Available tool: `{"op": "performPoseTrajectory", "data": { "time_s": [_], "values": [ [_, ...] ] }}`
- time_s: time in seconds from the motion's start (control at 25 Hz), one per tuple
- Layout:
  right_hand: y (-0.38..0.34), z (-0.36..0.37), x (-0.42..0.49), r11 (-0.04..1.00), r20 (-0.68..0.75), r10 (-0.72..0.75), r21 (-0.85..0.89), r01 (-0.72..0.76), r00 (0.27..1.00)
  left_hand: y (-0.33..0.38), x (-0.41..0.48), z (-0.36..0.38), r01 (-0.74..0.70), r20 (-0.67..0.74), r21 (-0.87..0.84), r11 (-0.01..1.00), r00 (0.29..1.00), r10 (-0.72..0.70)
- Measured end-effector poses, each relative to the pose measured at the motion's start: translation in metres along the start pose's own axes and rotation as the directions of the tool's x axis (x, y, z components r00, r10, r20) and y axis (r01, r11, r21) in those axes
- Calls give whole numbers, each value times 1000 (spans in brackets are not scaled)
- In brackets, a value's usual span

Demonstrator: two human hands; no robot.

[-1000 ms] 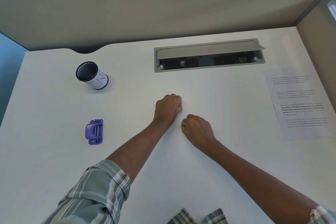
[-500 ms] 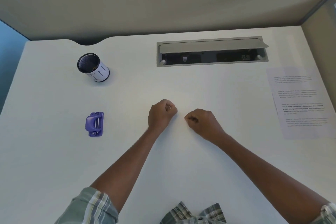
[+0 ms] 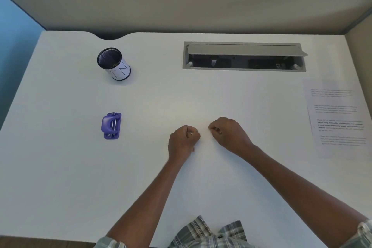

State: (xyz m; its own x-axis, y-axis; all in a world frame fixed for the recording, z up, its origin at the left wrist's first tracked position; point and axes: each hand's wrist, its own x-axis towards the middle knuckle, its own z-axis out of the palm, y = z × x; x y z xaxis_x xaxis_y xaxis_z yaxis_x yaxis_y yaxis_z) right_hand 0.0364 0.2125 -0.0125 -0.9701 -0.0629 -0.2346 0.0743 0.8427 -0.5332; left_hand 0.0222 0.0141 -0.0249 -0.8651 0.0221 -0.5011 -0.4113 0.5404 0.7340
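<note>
Hands: left hand (image 3: 182,140) and right hand (image 3: 229,134) fisted, empty, resting on white surface (image 3: 201,96).
Tool: small purple plastic desk tool (image 3: 111,125), well apart, leftward.
Risk: hasty sideways reach likely shoves it away.

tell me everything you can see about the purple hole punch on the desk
The hole punch is small, purple and looks like plastic, with a rounded top crossed by two pale thin lines and a flat tab with small metal fittings at each end. It lies flat on the white desk, nearer the person than the mesh cup and well left of the left hand. Only the desk touches it.
</note>
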Motion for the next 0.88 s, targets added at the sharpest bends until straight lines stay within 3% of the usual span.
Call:
{"op": "performPoseTrajectory", "data": {
  "time_s": [0.24, 0.48, 0.88],
  "values": [
    [-11, 1, 4, 967, 84, -50, -246, 69, 995, 0, -1, -1, -8, 1, 10, 1000, 1000, 8],
    [-26, 5, 10, 829, 196, -61, -536, 159, 979, -3, 4, 1, -11, 2, 16, 1000, 1000, 11],
    [-64, -1, 37, 697, 319, 23, -685, 214, 948, -13, 12, 5, -28, -18, 0, 1000, 999, 28]
  ]
}}
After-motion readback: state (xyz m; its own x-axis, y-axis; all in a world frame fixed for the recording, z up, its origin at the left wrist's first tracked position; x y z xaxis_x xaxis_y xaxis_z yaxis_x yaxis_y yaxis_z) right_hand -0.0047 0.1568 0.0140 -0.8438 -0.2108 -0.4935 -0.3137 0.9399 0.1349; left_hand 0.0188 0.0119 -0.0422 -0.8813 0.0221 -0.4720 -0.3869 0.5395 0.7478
